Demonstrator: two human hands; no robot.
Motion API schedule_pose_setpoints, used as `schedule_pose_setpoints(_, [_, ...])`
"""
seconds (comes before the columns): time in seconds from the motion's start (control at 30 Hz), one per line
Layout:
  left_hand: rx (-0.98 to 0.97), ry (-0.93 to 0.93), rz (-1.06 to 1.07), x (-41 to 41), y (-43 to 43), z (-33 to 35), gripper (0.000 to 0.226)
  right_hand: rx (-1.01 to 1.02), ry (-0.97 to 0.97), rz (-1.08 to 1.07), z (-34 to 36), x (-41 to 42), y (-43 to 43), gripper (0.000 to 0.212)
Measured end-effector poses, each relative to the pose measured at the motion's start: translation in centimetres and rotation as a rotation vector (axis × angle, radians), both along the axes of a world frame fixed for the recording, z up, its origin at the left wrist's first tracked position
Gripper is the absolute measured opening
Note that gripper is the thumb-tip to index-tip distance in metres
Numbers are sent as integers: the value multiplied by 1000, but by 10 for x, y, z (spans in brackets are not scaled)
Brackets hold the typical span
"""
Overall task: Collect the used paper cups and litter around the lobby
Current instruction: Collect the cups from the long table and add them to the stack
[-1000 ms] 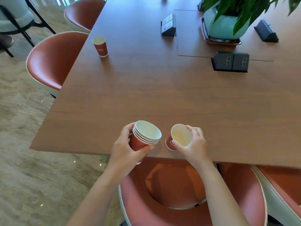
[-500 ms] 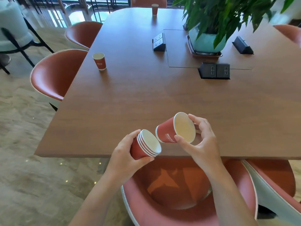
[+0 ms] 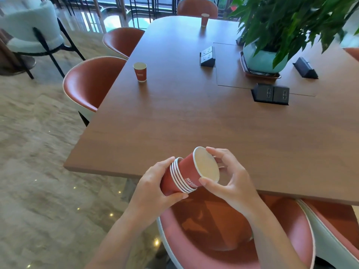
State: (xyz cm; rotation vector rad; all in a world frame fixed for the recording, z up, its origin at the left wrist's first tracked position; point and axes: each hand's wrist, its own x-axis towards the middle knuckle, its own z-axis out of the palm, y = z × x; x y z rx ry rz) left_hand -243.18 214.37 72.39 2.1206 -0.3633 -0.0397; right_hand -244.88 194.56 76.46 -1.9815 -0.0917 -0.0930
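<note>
My left hand grips a stack of several nested red paper cups, tipped on its side at the near edge of the wooden table. My right hand holds one more red paper cup by its white rim, and that cup's base sits inside the mouth of the stack. Another red cup stands upright near the table's left edge. A third cup stands at the far end of the table.
Red shell chairs stand around the table: one below my hands, two on the left. A potted plant in a teal pot and black socket boxes occupy the table's middle. A pale armchair stands far left.
My right hand lifted the single cup off the table, tilted it and pushed its base into the stack held by my left hand. The view rose toward the table's far end.
</note>
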Motion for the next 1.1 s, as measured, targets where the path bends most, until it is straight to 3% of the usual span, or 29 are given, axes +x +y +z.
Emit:
schedule_pose_setpoints(0.37, [-22, -6, 5, -14, 3, 15, 86, -14, 142, 180, -5, 0, 14, 61])
schedule_pose_setpoints(1.0, [46, 37, 34, 13, -21, 15, 86, 153, 232, 174, -22, 27, -2, 63])
schedule_pose_setpoints(1.1, [20, 46, 46, 17, -18, 13, 85, 92, 206, 173, -21, 31, 0, 66])
